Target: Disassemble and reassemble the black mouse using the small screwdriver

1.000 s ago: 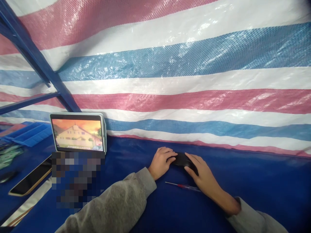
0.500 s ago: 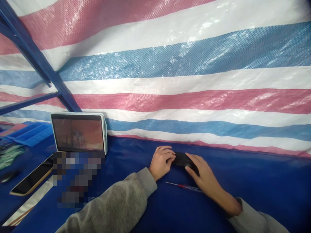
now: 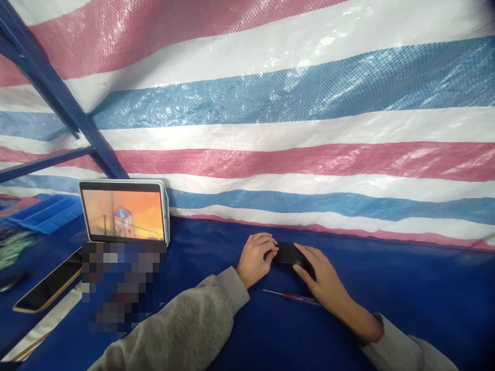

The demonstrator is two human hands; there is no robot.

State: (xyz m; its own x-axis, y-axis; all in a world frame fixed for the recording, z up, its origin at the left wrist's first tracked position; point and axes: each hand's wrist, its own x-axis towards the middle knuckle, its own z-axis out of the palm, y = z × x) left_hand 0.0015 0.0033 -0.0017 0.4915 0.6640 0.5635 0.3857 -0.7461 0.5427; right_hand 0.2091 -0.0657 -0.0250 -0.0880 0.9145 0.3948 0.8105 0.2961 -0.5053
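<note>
A black, rounded object that looks like a computer mouse (image 3: 288, 253) lies between my two hands on the blue table surface. My left hand (image 3: 258, 259) pinches its left end with curled fingers. My right hand (image 3: 322, 272) grips the other end, fingers over the far side and thumb on the near side. Details of the mouse are covered by my fingers. Just in front of it lies a thin screwdriver (image 3: 288, 296) with a red and clear handle, its tip pointing left and its handle end reaching under my right hand.
At the left, a tablet (image 3: 122, 214) in a white case stands propped up, playing a cartoon. A phone (image 3: 50, 282), a blue compartment tray (image 3: 50, 212) and green circuit boards (image 3: 15, 250) lie farther left. Behind hangs a striped tarp (image 3: 290, 159); a blue metal frame (image 3: 62, 90) rises at left.
The tablet picture has turned from dim brown to a bright orange scene. Both hands keep their hold on the mouse, with hardly any movement; the view has shifted very slightly.
</note>
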